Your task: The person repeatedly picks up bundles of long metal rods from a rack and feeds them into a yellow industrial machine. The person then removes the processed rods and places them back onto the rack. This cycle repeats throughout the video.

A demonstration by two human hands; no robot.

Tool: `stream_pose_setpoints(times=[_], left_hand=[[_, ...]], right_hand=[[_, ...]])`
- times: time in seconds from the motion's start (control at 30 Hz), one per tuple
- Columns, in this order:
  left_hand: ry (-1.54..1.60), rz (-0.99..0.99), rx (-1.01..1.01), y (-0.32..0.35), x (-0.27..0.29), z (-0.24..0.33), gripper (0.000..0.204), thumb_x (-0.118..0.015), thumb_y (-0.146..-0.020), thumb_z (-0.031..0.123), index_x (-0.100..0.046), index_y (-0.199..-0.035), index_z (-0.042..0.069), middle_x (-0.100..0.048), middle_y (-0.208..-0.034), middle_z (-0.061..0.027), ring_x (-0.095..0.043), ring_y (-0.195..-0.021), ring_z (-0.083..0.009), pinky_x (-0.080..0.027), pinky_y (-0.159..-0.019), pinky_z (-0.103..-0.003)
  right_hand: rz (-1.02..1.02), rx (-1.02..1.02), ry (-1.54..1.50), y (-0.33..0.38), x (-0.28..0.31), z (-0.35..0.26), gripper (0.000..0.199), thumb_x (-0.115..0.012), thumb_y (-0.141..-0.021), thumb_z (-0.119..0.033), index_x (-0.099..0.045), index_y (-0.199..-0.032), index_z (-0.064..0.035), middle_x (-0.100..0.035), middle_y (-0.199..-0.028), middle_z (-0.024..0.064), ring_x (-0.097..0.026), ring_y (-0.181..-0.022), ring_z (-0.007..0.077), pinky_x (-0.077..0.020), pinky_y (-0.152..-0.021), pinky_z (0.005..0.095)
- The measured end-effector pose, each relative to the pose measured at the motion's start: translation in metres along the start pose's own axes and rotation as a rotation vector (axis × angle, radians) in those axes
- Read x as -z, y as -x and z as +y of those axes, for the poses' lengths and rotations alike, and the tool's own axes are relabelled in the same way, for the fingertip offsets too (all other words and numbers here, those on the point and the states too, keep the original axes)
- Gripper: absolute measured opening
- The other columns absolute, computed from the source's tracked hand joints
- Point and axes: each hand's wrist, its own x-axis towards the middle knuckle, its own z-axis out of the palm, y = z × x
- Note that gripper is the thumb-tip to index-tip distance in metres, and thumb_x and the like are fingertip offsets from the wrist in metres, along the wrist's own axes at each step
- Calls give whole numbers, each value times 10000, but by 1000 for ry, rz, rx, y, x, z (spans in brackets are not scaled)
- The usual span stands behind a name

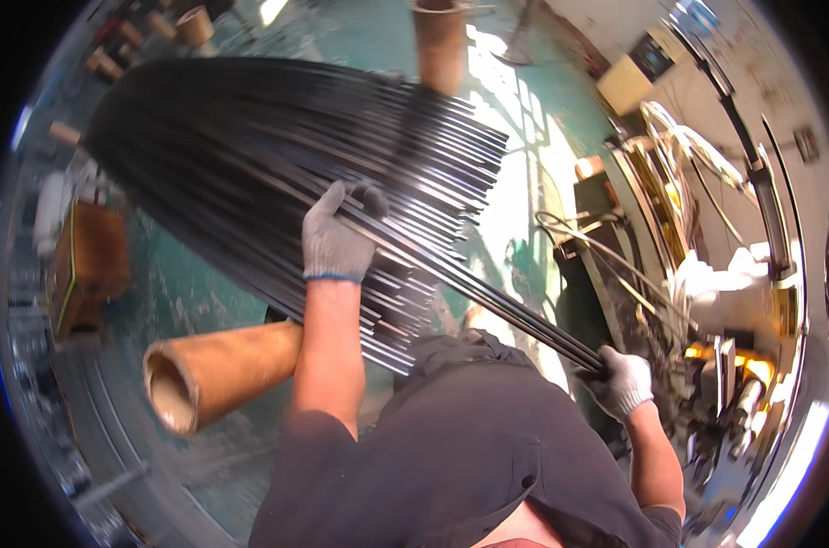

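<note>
Black rods gripped in left hand and right hand, partly over rod pile.

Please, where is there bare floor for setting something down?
Green floor looks free between the brown box, the rod pile and the big cardboard tube. A sunlit patch looks bare between the pile's right ends and the cabled equipment. Crowded: the pile, the equipment side, and along the held rods.

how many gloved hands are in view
2: the left hand, at the rods near the picture's middle; the right hand, gripping their ends. No others show.
</note>
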Motion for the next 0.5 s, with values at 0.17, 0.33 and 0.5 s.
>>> stream_pose_setpoints(times=[0.17, 0.33, 0.5], left_hand=[[-260, 27, 169, 44, -21, -60, 160, -555, -945, 46, -628, -1001, -85, -627, -901, -180, -627, -860, -315, -560, -920, -473], [-68, 79, 268, 67, -70, -92, 154, -594, -921, 54, -624, -1001, -74, -619, -923, -191, -624, -910, -329, -529, -957, -500], [-42, -275, 245, 83, -117, -119, 168, -590, -973, 37, -572, -1132, -13, -611, -999, -111, -609, -916, -263, -501, -971, -462]], right_hand=[[377, -139, 108, 100, -65, 146, 132, -726, -707, -114, -611, -769, -121, -628, -708, 156, -651, -704, 408, -513, -631, 496], [544, -401, 165, 198, -93, 261, 133, -726, -712, -74, -606, -754, -115, -597, -739, 160, -597, -762, 406, -463, -690, 495], [395, -1056, 349, 325, -158, 387, 405, -645, -818, -25, -666, -1215, -99, -685, -1149, 188, -661, -1007, 370, -538, -927, 439]])
